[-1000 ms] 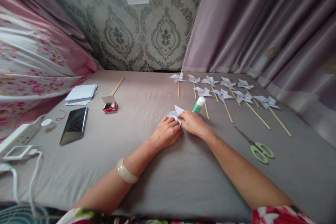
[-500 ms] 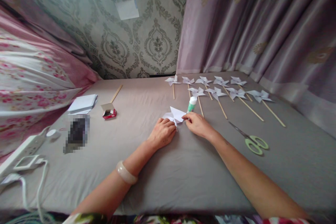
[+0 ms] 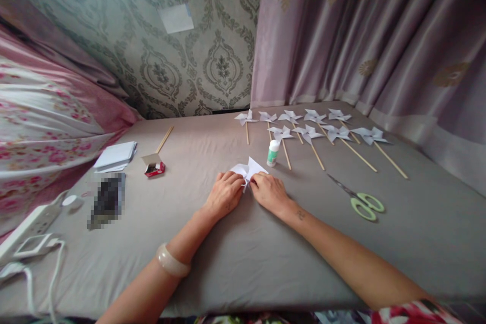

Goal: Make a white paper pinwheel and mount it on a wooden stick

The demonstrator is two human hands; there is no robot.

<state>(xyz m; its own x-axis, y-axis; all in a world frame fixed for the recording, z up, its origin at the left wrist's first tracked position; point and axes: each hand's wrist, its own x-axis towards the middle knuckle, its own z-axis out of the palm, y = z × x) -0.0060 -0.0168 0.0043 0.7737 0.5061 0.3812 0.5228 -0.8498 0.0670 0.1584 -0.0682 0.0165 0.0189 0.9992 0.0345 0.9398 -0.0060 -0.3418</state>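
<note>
Head view: white paper (image 3: 256, 166) is lying on the surface (image 3: 243, 258) between our hands and just ahead of them, one folded point aiming away from us; we are not making out a long axis. Left hand (image 3: 227, 190) and right hand (image 3: 269, 191) are both touching it, nearly meeting, neither sitting nearer; whether they are pinching, we cannot tell. Beyond the right, glue (image 3: 272, 156) is standing upright; scissors (image 3: 357, 198) are lying farther right.

White power strip (image 3: 41, 220) at near left, charger (image 3: 35, 245) plugged in. Damask wallpaper (image 3: 223, 63) on the far side, kinda shiny mauve curtain (image 3: 322, 45) off right.
</note>
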